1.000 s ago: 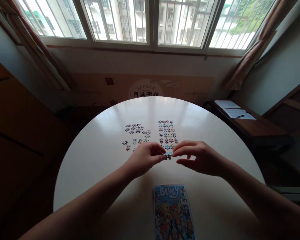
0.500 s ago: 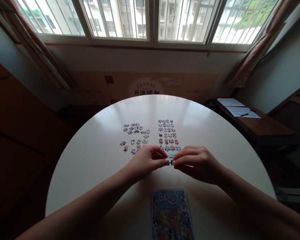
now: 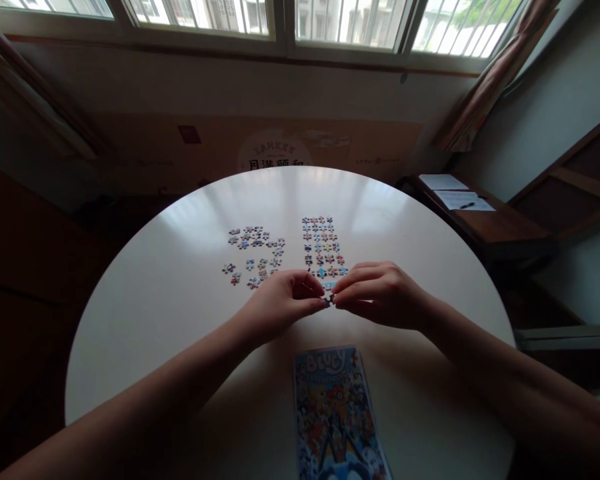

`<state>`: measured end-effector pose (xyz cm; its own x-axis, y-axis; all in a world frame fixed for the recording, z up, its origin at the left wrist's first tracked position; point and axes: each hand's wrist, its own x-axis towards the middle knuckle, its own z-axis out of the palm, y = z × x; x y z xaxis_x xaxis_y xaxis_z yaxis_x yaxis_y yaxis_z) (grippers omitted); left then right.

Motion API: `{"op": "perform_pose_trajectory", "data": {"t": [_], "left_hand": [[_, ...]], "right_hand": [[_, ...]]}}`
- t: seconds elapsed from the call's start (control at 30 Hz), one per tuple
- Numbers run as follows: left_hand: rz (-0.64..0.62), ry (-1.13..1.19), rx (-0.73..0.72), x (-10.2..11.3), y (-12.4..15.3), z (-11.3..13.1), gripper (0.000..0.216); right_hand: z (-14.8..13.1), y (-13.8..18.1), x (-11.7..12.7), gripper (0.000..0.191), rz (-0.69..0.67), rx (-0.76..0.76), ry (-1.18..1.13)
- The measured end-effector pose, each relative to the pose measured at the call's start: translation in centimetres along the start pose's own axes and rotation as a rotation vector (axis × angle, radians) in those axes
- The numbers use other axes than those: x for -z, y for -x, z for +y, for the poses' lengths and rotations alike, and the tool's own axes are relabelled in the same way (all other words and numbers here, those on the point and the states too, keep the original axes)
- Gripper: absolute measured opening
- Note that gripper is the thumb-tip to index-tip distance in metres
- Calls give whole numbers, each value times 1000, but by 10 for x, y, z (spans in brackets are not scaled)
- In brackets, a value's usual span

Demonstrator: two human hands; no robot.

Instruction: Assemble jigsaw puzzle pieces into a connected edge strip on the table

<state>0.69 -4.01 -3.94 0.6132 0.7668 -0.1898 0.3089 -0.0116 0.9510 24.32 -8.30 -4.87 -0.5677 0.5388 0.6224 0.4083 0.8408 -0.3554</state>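
My left hand (image 3: 285,300) and my right hand (image 3: 380,293) meet over the table, fingertips pinched on small jigsaw puzzle pieces (image 3: 329,302) between them. Whether these pieces are fully joined I cannot tell. Just beyond the fingertips lies a light-blue puzzle piece (image 3: 329,286), partly covered by the hands. Rows of puzzle pieces (image 3: 323,247) are laid out in a block past my hands. To the left, a looser group of puzzle pieces (image 3: 253,237) is scattered, its near part hidden behind my left hand.
A Bluey picture box or booklet (image 3: 335,413) lies near me on the round white table (image 3: 145,320). At the right stands a brown wooden side table (image 3: 515,227) with papers (image 3: 463,200) and a pen. A barred window (image 3: 350,23) is ahead.
The view has tilted down and shifted right, so everything appears higher and farther left. Both hands keep their pinch; the pieces between them now look slightly tilted.
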Motion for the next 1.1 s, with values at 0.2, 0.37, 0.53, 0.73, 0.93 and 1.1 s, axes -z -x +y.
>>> {"op": "perform_pose_trajectory", "data": {"t": [0.2,0.37,0.53,0.73,0.93,1.1], "left_hand": [[-43,-36,-75,-1,2,-1,15],[146,-528,-290,4,5,0,12],[199,-835,-567,6,-4,-17,21],[189,-938,-662,3,-14,-33,35],[186,-961,-734,0,-16,-36,40],[188,-985,-714,-1,-15,-36,36]], "right_hand": [[-4,0,6,9,-44,-12,-22],[7,9,16,7,-75,-94,-115],[24,20,24,6,-103,-194,-183],[29,21,12,8,-114,-236,-194],[34,23,1,9,-111,-239,-157],[37,25,-4,9,-107,-230,-91]]}}
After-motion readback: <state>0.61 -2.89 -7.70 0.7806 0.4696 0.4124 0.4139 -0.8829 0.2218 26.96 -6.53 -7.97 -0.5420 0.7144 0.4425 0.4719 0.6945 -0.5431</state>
